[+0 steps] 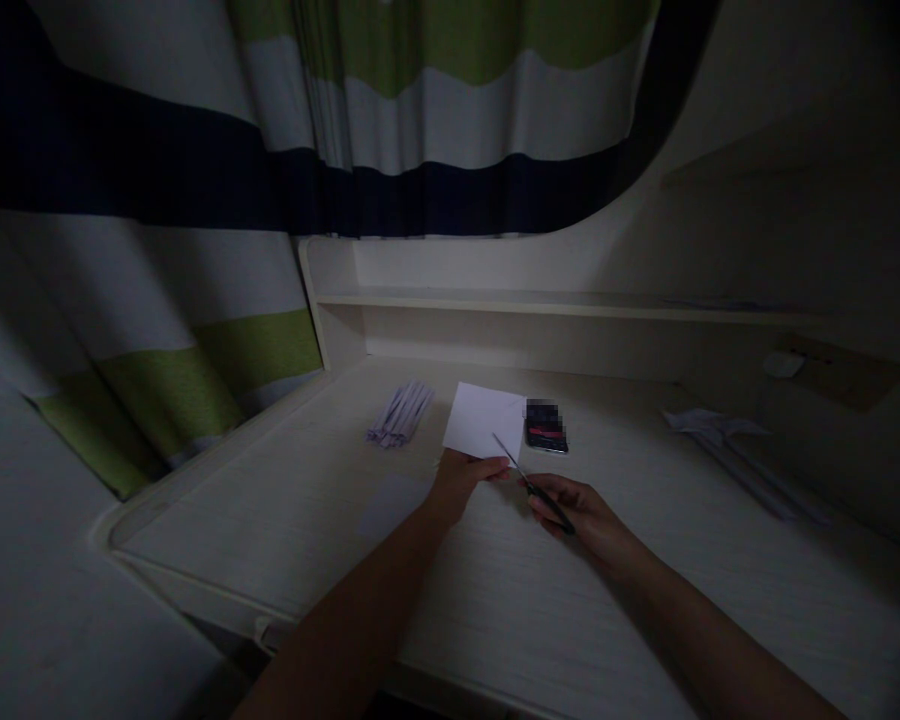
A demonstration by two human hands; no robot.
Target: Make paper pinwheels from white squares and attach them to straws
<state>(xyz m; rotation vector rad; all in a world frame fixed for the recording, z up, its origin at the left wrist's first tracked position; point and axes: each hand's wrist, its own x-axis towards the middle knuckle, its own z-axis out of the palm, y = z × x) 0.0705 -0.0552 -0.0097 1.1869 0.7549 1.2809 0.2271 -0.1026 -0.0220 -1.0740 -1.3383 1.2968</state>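
A white sheet of paper [484,418] is pinched at its near edge by my left hand [465,478], the thumb lying on top. My right hand [570,505] is closed around the black handle of a pair of scissors [546,500]. Their thin metal blade points away to the left and overlaps the paper's near right corner; whether it touches the paper I cannot tell. Just right of the paper lies a dark phone [545,428], its screen partly blurred. A bundle of folded paper strips [402,412] rests to the left.
Everything lies on a pale desk [615,620]. A pale sheet [392,505] is near my left forearm. Folded paper pieces [720,440] lie at the right. Behind runs a low shelf [540,302], under a striped curtain [450,130]. A drawer handle [264,633] shows at the front.
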